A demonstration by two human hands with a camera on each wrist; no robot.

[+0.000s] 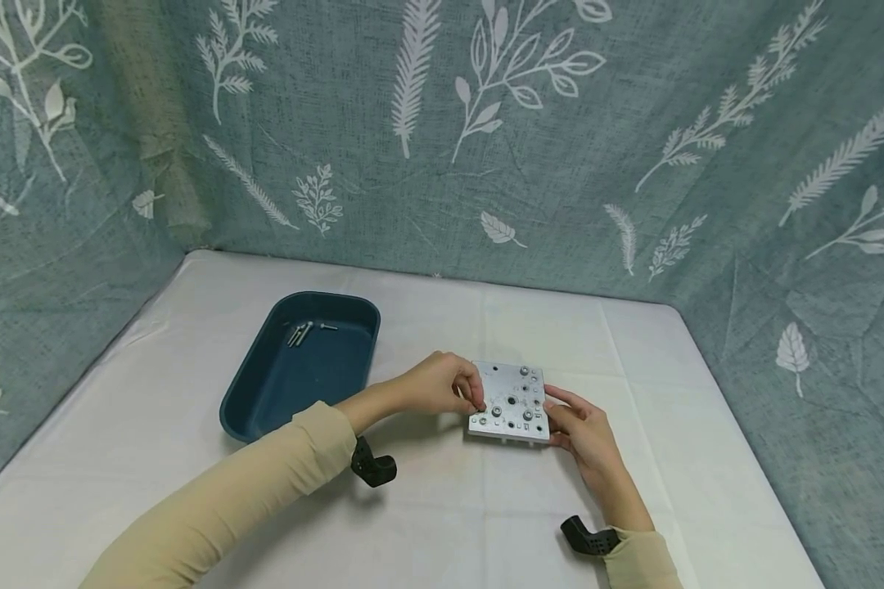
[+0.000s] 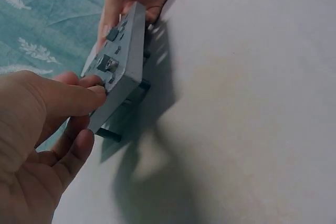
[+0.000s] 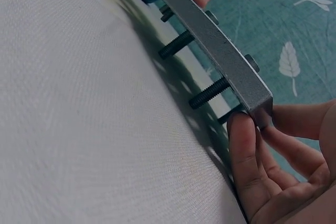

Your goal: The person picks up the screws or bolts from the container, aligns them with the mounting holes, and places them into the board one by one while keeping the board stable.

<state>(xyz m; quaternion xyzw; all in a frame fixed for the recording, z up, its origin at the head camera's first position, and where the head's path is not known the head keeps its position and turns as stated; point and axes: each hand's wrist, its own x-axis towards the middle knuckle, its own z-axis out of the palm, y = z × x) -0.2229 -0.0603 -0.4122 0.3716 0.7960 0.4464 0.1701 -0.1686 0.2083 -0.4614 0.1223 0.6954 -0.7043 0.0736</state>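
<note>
A silver metal plate (image 1: 511, 399) with several holes is held just above the white cloth. Socket-head screws (image 1: 525, 370) sit in it, and their threaded shanks (image 3: 209, 93) stick out below. My right hand (image 1: 585, 433) grips the plate by its right edge, thumb on top and fingers beneath. At the plate's left side, my left hand (image 1: 442, 384) has its thumb and fingertips together on the upper face, pinching a small screw that they mostly cover. In the left wrist view, a shank (image 2: 109, 135) protrudes under the plate close to these fingers.
A dark blue tray (image 1: 239, 401) stands to the left, behind my left forearm, with several loose screws (image 1: 300, 333) in it. White cloth (image 1: 442, 523) covers the table. A green leaf-patterned curtain (image 1: 383, 196) hangs along the back and both sides.
</note>
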